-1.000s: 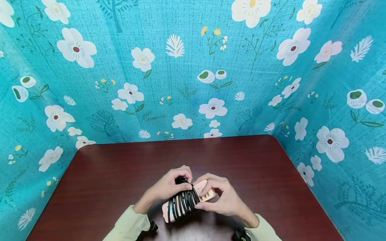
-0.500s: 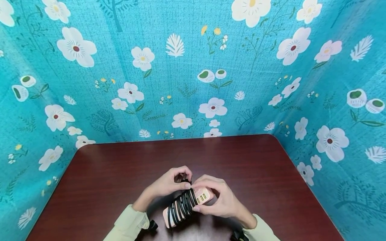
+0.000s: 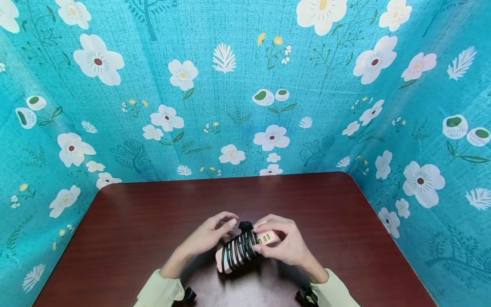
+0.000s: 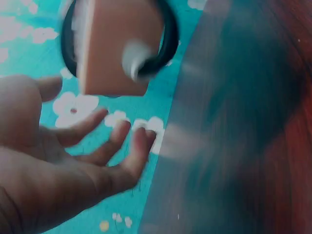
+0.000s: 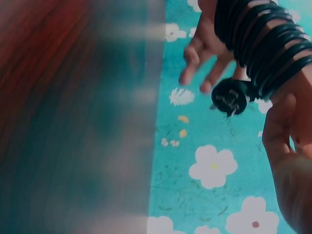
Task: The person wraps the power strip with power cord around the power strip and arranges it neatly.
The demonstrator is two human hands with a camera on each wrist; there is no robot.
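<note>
A pink power strip (image 3: pixel 267 237) with USB ports at its right end is held above the table, tilted up toward the right. Black cord (image 3: pixel 238 250) winds around it in several turns. My right hand (image 3: pixel 287 241) grips the port end between thumb and fingers. At the far side of the coils sits the black plug (image 3: pixel 245 225); its prongs show in the right wrist view (image 5: pixel 229 97). My left hand (image 3: pixel 205 235) is just left of the strip, fingers loosely bent and holding nothing. The left wrist view shows a gap between those fingers and the strip's end (image 4: pixel 114 53).
Below the hands lies a dark red-brown wooden table (image 3: pixel 153 213) with a glossy surface. Turquoise flowered cloth (image 3: pixel 238 106) stands along its back and both sides. A black wrist device (image 3: pixel 306 296) shows by the right sleeve.
My left hand has let go near the plug and moved away to the left. The power strip has shifted a little right and away, still in my right hand.
</note>
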